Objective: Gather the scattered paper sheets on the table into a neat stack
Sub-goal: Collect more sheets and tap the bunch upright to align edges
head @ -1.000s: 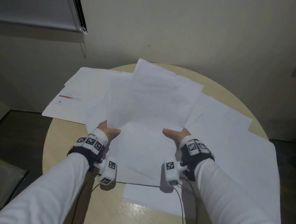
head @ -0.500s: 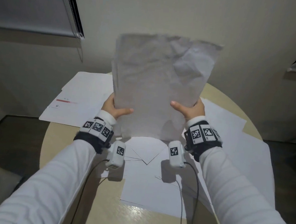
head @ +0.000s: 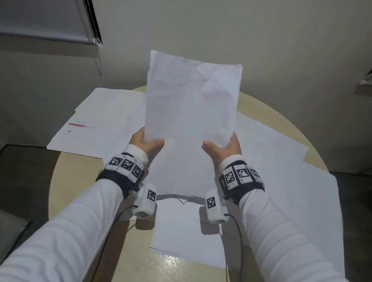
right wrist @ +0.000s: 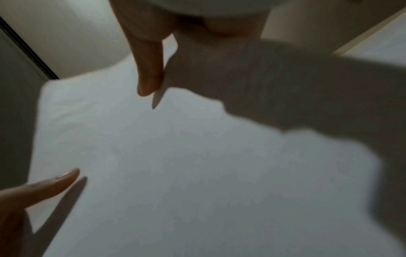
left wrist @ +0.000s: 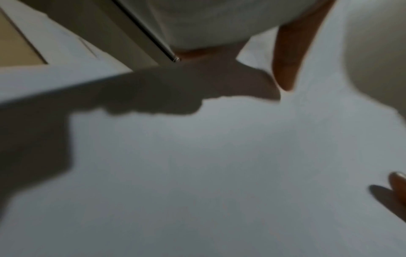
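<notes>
Paper sheets point(head: 190, 109) stand upright between your hands, long axis vertical, bottom edge just above the tabletop point(head: 74, 182). Your left hand point(head: 145, 142) and right hand point(head: 224, 150) each pinch a side edge. More loose sheets point(head: 279, 177) lie flat below, so tap straight down.

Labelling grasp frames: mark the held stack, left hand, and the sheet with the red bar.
held stack point(head: 191, 100), head view, middle of front sheet
left hand point(head: 145, 142), head view, back of hand
red-bar sheet point(head: 96, 118), head view, blank area above bar

"G." on left sheet point(head: 96, 123)
</notes>
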`<act>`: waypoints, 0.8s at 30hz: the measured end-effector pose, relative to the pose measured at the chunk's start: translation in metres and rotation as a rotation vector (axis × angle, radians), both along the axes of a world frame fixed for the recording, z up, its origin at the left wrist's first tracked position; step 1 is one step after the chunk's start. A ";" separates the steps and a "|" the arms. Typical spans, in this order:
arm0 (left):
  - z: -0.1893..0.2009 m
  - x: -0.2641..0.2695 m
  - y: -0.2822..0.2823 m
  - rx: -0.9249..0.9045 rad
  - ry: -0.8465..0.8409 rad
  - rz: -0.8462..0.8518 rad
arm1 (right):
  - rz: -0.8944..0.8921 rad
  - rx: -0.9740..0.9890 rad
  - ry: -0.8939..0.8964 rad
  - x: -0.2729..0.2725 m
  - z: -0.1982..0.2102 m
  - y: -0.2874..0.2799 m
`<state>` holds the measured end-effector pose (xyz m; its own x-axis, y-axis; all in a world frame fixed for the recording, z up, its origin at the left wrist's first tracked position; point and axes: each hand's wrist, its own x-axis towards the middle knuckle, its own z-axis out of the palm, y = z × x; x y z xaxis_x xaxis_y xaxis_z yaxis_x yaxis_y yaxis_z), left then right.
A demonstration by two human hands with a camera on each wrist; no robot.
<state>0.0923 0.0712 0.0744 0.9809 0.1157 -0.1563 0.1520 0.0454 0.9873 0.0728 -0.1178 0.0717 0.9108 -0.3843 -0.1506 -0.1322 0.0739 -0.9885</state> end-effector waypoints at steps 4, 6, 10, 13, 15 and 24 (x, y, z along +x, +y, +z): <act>-0.014 -0.005 0.003 0.139 0.096 -0.099 | 0.086 -0.274 0.109 0.001 -0.010 0.002; -0.023 -0.004 0.012 0.227 0.165 -0.023 | 0.020 -0.240 0.211 0.001 -0.018 -0.001; -0.043 -0.003 0.050 0.487 0.415 -0.002 | -0.016 -0.085 0.459 -0.001 -0.028 -0.024; -0.058 -0.011 0.066 0.741 0.575 -0.065 | 0.093 -0.234 0.597 -0.004 -0.047 -0.031; -0.063 -0.012 0.069 0.755 0.603 -0.052 | 0.066 -0.271 0.644 -0.003 -0.058 -0.025; -0.074 -0.010 0.071 0.784 0.570 -0.063 | -0.009 -0.131 0.605 0.010 -0.075 0.002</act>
<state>0.0825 0.1425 0.0009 0.7901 0.3390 -0.5107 0.5963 -0.6185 0.5118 0.0826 -0.1160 -0.0035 0.6752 -0.4416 -0.5909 -0.6724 -0.0390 -0.7392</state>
